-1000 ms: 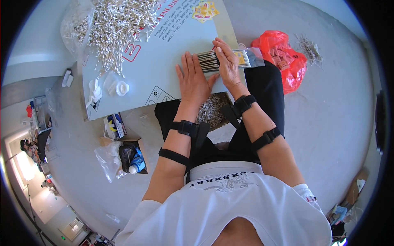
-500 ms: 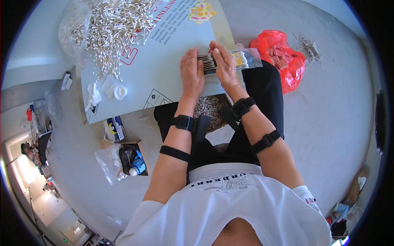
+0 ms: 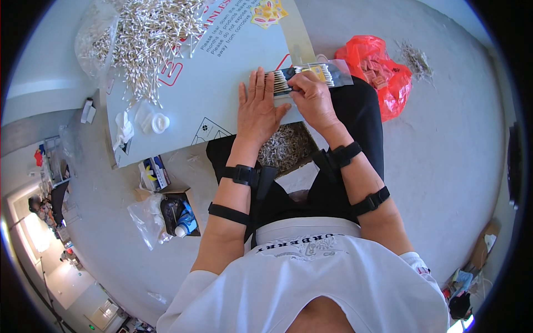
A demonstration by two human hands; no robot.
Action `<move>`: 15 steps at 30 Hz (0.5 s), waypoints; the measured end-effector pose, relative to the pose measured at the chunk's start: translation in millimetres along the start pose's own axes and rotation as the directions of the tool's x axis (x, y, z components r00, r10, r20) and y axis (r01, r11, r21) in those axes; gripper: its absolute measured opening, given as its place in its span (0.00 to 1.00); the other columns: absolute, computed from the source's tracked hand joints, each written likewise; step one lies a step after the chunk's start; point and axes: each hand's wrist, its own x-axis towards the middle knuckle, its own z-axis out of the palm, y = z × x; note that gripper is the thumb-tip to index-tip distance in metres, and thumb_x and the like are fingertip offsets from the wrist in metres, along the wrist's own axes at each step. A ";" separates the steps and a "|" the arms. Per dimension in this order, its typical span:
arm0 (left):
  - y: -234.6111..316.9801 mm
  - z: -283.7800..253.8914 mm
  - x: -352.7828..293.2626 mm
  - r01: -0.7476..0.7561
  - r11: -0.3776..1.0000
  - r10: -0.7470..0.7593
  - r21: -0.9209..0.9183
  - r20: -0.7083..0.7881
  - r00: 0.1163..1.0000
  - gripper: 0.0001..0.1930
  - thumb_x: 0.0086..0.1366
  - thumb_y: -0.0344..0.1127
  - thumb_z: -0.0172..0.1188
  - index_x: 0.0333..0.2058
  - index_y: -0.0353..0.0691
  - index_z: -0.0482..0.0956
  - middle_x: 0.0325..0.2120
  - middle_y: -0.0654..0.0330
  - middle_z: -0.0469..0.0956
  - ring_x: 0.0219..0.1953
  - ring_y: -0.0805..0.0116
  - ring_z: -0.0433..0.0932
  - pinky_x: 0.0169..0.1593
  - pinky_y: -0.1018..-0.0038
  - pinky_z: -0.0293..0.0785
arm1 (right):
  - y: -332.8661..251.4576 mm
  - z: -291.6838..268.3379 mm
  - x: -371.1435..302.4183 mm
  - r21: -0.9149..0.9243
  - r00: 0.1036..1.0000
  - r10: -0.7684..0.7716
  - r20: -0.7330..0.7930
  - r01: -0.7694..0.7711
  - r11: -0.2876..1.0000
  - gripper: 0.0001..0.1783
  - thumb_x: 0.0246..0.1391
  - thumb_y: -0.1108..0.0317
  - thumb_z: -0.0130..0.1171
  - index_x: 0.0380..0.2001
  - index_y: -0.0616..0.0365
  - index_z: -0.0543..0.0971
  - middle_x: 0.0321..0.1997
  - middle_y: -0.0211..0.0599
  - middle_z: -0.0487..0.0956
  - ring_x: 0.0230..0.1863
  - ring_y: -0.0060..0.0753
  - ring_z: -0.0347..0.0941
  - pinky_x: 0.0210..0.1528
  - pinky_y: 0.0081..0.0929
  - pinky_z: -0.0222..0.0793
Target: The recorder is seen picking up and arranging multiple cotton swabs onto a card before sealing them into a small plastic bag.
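Note:
A row of cotton swabs lies side by side at the table's right end, next to a clear plastic bag with more swabs and a yellow label inside. My left hand is open and rests nearly flat, its fingertips at the left end of the row and its thumb held out. My right hand is closed, thumb and fingers pinched together at the mouth of the bag. What sits between those fingertips is hidden.
A big heap of swabs spreads over the table at far left; yellow labels lie at the back. A box of swabs stands below the table edge. A red bag of pink packets is at right.
My left hand has flattened and spread its fingers, moving slightly left. My right hand has turned from an upright cupped pose to a pinch over the bag's mouth.

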 end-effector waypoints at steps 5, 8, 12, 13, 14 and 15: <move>0.0 0.5 -2.1 -0.020 1.000 0.020 0.007 0.001 1.000 0.42 0.64 0.59 0.52 0.69 0.44 0.48 0.71 0.52 0.44 0.73 0.54 0.42 0.71 0.50 0.37 | -6.3 -0.2 -2.4 -0.090 0.999 0.041 0.007 -0.040 0.995 0.16 0.39 0.78 0.62 0.37 0.59 0.79 0.41 0.45 0.75 0.44 0.54 0.74 0.48 0.41 0.72; -0.3 -0.4 -2.7 -0.026 1.000 0.026 0.001 -0.013 1.000 0.43 0.62 0.58 0.56 0.68 0.42 0.51 0.70 0.49 0.46 0.72 0.54 0.43 0.70 0.49 0.36 | -10.1 -1.6 -1.2 -0.118 1.000 0.018 0.007 -0.017 0.993 0.17 0.38 0.78 0.63 0.38 0.59 0.79 0.41 0.43 0.75 0.46 0.53 0.74 0.49 0.41 0.71; 0.3 -2.3 -1.6 -0.019 1.000 0.019 0.021 0.006 1.000 0.43 0.62 0.60 0.55 0.68 0.42 0.51 0.70 0.49 0.46 0.72 0.53 0.43 0.70 0.48 0.36 | -12.0 -7.2 0.0 -0.188 0.993 -0.066 0.095 0.083 0.979 0.18 0.36 0.77 0.64 0.37 0.59 0.79 0.42 0.42 0.74 0.49 0.50 0.72 0.51 0.39 0.70; -0.5 -3.0 -1.6 -0.029 1.000 0.029 0.012 0.003 1.000 0.43 0.62 0.61 0.54 0.68 0.42 0.51 0.70 0.49 0.46 0.72 0.53 0.43 0.70 0.48 0.36 | -11.9 -9.4 1.6 -0.188 0.993 -0.068 0.097 0.085 0.978 0.18 0.36 0.77 0.64 0.37 0.59 0.79 0.42 0.42 0.74 0.49 0.50 0.72 0.51 0.39 0.70; -1.1 -3.7 -1.5 -0.040 0.999 0.040 0.002 -0.001 0.999 0.43 0.62 0.61 0.53 0.68 0.42 0.51 0.70 0.49 0.46 0.72 0.53 0.43 0.70 0.48 0.36 | -11.7 -11.8 4.0 -0.221 0.989 -0.079 0.128 0.106 0.969 0.18 0.35 0.76 0.65 0.36 0.58 0.79 0.42 0.41 0.74 0.49 0.49 0.71 0.51 0.39 0.70; -1.6 -3.7 -1.6 -0.039 0.999 0.039 0.002 0.000 0.999 0.43 0.62 0.61 0.53 0.68 0.42 0.51 0.70 0.49 0.46 0.72 0.53 0.43 0.70 0.48 0.36 | -11.1 -13.2 5.6 -0.253 0.983 -0.088 0.159 0.127 0.959 0.18 0.34 0.76 0.66 0.35 0.57 0.79 0.41 0.41 0.74 0.49 0.48 0.71 0.51 0.39 0.70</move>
